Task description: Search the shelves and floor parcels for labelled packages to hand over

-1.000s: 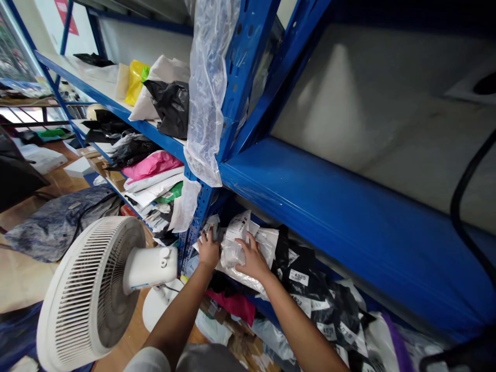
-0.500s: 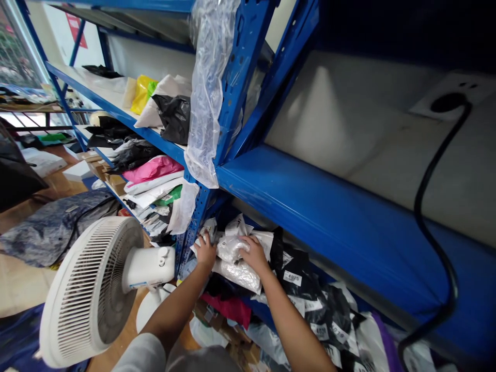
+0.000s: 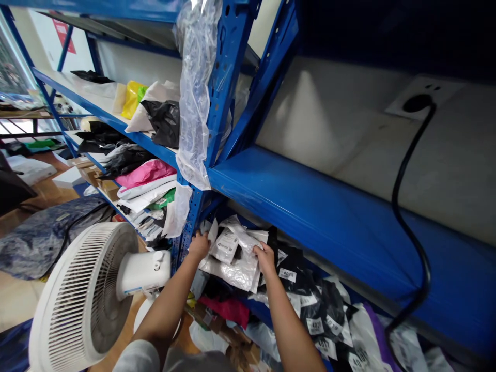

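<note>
Both my hands reach into a lower bay of a blue metal rack (image 3: 294,191). My left hand (image 3: 199,245) is closed on the left edge of a small white labelled parcel (image 3: 227,245). My right hand (image 3: 264,256) pinches the right side of a clear, crinkled plastic parcel (image 3: 236,268) lying under and beside it. Black poly bags with white numbered labels (image 3: 310,305) are piled to the right of my right hand. What lies beneath the clear parcel is hidden.
A white pedestal fan (image 3: 83,297) stands at lower left, close to my left arm. Pink, white, black and yellow parcels (image 3: 145,173) fill the shelves to the left. A clear plastic sheet (image 3: 196,98) hangs down the upright. A black cable (image 3: 406,222) runs from a wall socket at right.
The view has shifted slightly left and down. My hands have spread apart, the right one moving right, and the small white labelled parcel now shows between them.
</note>
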Demonstrator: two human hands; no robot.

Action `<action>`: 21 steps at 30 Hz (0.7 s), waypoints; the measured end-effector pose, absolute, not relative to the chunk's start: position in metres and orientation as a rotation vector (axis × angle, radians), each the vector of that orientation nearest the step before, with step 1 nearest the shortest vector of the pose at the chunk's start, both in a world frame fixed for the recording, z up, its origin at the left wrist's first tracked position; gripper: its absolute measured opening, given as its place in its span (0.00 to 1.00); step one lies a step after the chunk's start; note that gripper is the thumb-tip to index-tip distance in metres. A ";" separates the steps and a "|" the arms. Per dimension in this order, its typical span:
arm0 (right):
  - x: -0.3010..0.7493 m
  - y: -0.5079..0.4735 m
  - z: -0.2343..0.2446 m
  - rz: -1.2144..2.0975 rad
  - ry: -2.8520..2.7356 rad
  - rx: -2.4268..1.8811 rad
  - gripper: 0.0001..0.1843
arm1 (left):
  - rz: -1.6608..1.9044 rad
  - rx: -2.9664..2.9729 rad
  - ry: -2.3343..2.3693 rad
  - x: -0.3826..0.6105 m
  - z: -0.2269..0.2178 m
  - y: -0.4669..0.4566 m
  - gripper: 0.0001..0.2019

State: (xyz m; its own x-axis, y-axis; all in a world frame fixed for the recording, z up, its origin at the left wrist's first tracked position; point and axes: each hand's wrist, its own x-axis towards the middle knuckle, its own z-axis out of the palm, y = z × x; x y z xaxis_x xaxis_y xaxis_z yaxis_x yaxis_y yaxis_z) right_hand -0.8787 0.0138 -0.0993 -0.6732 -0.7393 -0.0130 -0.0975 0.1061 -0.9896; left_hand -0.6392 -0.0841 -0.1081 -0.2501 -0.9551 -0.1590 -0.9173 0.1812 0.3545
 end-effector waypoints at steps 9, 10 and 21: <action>-0.844 -0.010 -0.111 -1.690 1.587 -0.489 0.12 | -0.417 1.904 -2.279 -0.666 -0.112 -0.062 0.25; -0.838 -0.012 -0.113 -1.708 1.563 -0.465 0.11 | -0.409 1.921 -2.269 -0.669 -0.112 -0.060 0.26; -0.799 -0.041 -0.127 -1.947 1.524 -0.434 0.13 | -0.499 2.037 -2.314 -0.659 -0.113 -0.075 0.20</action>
